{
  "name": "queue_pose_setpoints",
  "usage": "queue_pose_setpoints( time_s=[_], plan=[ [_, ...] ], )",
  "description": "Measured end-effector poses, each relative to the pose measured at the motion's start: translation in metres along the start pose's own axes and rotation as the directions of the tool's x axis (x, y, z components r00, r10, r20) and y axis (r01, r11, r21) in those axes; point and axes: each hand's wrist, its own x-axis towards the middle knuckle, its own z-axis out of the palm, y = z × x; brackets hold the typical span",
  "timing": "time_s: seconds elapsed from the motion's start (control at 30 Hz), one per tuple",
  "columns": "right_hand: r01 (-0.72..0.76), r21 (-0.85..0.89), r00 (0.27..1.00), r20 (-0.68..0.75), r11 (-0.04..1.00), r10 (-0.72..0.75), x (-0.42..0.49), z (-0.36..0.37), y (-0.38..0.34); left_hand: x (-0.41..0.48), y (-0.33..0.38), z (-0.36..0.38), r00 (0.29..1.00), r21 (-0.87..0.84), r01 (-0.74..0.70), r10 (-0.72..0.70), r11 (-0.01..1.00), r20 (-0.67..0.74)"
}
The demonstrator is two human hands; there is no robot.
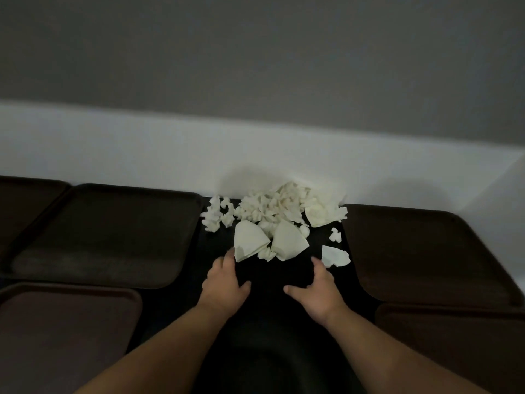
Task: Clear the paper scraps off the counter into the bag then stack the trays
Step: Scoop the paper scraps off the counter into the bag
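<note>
A: Where do the paper scraps (272,214) lie?
B: Heaped on the dark counter (270,277) against the far wall (170,155), between the left tray (108,237) and the right tray (420,251).
A: And the hands?
B: Your left hand (224,282) and right hand (318,291) sit just on the near side of the heap, fingers spread, holding nothing.

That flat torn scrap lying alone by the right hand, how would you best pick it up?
Probably with the right hand, coming from the near side and above: pinch the scrap at its crinkled right edge, which looks slightly raised. The rest lies flat on the dark counter, giving fingers little to get under.
</note>
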Motion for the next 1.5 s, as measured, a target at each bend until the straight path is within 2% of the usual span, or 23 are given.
queue_pose_setpoints(
  time_s=[0.17,0.33,0.43,0.6,0.67,0.77,0.93,1.0,1.1,1.27,1.4,1.5],
  plan=[
    [0.046,-0.189,0.998,0.054,0.981,-0.037,0.048,0.008,-0.022,0.029,-0.011,0.021,0.981,0.162,-0.110,0.133,0.981,-0.143],
    [-0.027,-0.162,0.997,0.068,0.986,0.039,0.091,0.009,-0.047,0.045,-0.015,0.026,0.968,0.229,-0.163,0.201,0.960,-0.152],
    [-0.001,-0.230,0.999,0.053,0.973,0.013,0.105,0.014,-0.048,0.045,-0.016,0.025,0.963,0.219,-0.180,0.217,0.959,-0.157],
    [0.011,-0.203,1.000,-0.002,0.979,-0.012,0.092,0.013,-0.035,0.043,-0.012,0.021,0.964,0.140,-0.172,0.196,0.975,-0.179],
    [0.016,-0.113,1.000,-0.022,0.993,-0.019,0.074,0.009,-0.028,0.041,-0.011,0.017,0.973,0.107,-0.153,0.169,0.982,-0.157],
    [0.003,0.030,1.000,0.020,1.000,-0.003,0.035,0.001,-0.015,0.038,-0.010,0.010,0.978,0.039,-0.093,0.098,0.995,-0.182],
    [0.073,-0.054,0.997,0.035,0.996,-0.071,-0.032,-0.015,0.013,0.013,-0.002,-0.014,0.974,-0.217,0.006,-0.055,0.976,-0.221],
    [0.084,-0.038,0.996,-0.012,0.996,-0.085,-0.054,-0.023,0.021,-0.004,0.003,-0.021,0.965,-0.305,-0.017,-0.064,0.952,-0.255],
    [0.099,0.029,0.989,-0.114,0.995,-0.095,-0.087,-0.035,0.031,-0.029,0.022,-0.026,0.963,-0.373,-0.107,0.003,0.922,-0.269],
    [0.063,0.163,0.946,-0.324,0.985,-0.007,-0.140,-0.055,0.065,-0.074,0.073,-0.006,0.969,-0.495,-0.245,0.219,0.834,-0.111],
    [0.048,0.277,0.840,-0.531,0.960,0.111,-0.194,-0.080,0.095,-0.119,0.108,0.028,0.893,-0.484,-0.384,0.450,0.786,0.023],
    [0.004,0.287,0.707,-0.678,0.958,0.200,-0.232,-0.108,0.129,-0.157,0.124,0.054,0.811,-0.493,-0.446,0.570,0.747,0.132]
  ],
)
